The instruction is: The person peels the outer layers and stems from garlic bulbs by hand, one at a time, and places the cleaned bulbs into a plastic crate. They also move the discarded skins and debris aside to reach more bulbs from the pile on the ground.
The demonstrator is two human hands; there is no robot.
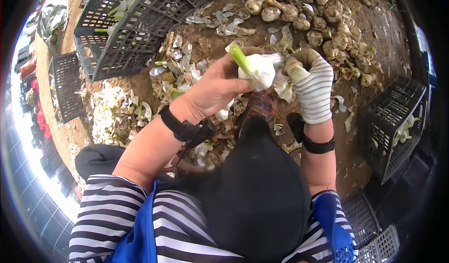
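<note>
From where I stand, a small dark crate (68, 87) leans around half past nine, and a heap of pale peelings (117, 115) lies at nine. A big black crate (131, 45) with green stalks inside tilts at eleven.

The person's bare left hand (213, 87) reaches up towards one o'clock, its fingers closed far enough to pinch a white garlic bulb (263, 71). That bulb sits just past the thumb's tip, thumb against its lower side, fingers behind the upper; its green stem (239, 56) points to eleven. A shoe (261, 105) shows below, towards six from the bulb.

Just beside the bulb, at its three o'clock, is the right hand (312, 85) in a striped knit glove. Its fingers are curled in, tips near the bulb, with papery skin (283, 86) hanging between; I can't tell whether they grip it.

Soil-stained bulbs (329, 27) are strewn around half past one, and another black crate (390, 127), pale stalks inside, stands at three.
</note>
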